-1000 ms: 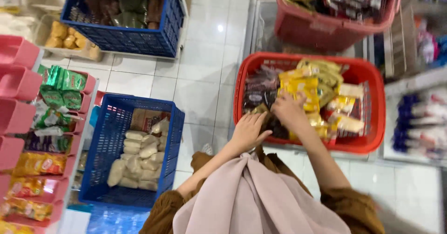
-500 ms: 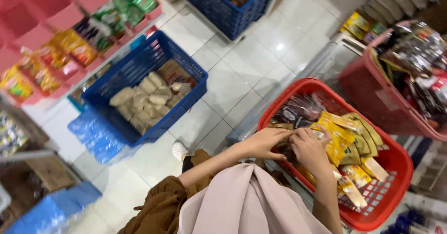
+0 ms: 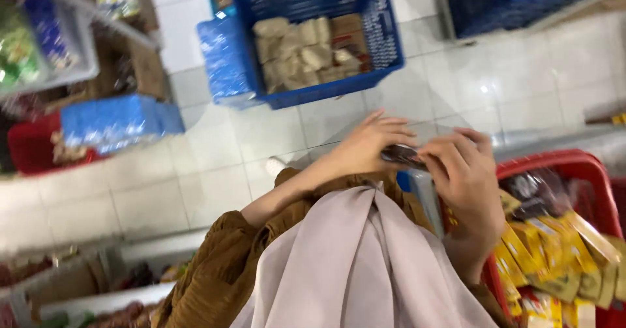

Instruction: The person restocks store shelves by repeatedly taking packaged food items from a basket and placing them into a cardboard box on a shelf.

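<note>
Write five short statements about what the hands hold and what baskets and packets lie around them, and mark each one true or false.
1. Both hands hold one dark packet between them. True: the left hand and right hand meet on it.
2. The red basket holds yellow packets. True.
3. The blue basket is empty. False: it is full of pale tan packets.
4. The hands are deep inside the red basket. False: they are beside its rim, over the tiled floor.
5. The sleeves are bright green. False: the sleeve is brown.
</note>
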